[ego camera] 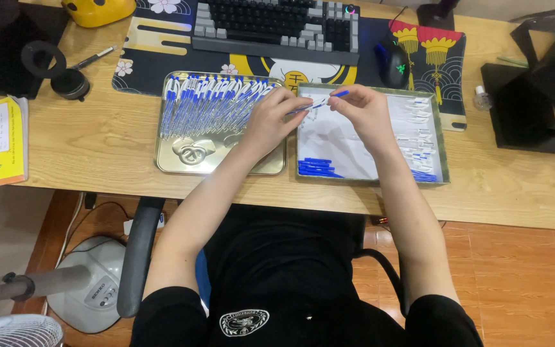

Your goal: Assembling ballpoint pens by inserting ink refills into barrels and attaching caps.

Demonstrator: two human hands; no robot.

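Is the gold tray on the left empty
No, the gold tray holds a row of blue-and-white pens.

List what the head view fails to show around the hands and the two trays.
- Head view: how the blue pen is gripped; the fingers of the left hand and right hand cover both ends.
- The small pieces in the right tray: too small to identify.
- Part of the left tray: hidden under the left forearm.
- The keyboard: cut off by the top edge.
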